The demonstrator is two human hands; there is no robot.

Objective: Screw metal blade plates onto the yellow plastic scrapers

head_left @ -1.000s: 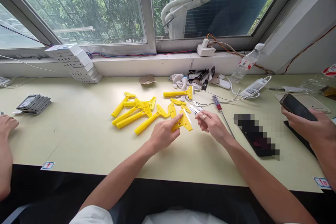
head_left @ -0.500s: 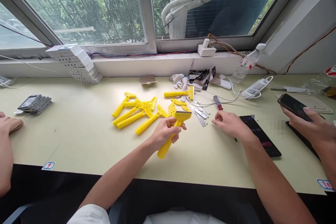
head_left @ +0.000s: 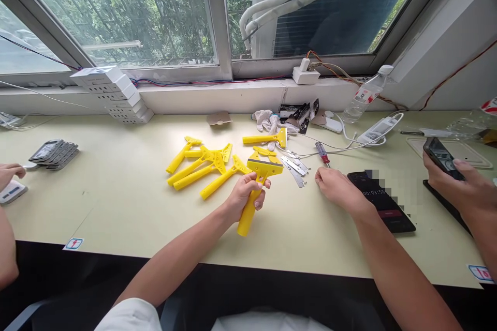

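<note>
Our left grip [head_left: 244, 194] is clasping a yellow plastic scraper [head_left: 247, 216] above the pale-green bench [head_left: 174, 238]; our right grip [head_left: 337, 186] is covering a clear-handled, red-collared screwdriver [head_left: 322, 152], whether clenched we cannot tell. Silvery metal blades [head_left: 294, 166] are lying between them.

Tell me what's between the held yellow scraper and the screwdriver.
In the head view, flat metal strips and tiny bits lie between the yellow scraper and the screwdriver.

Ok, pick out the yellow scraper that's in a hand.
The yellow scraper gripped in the left hand; the other yellow scrapers lie on the table, with no hand holding them.
</note>
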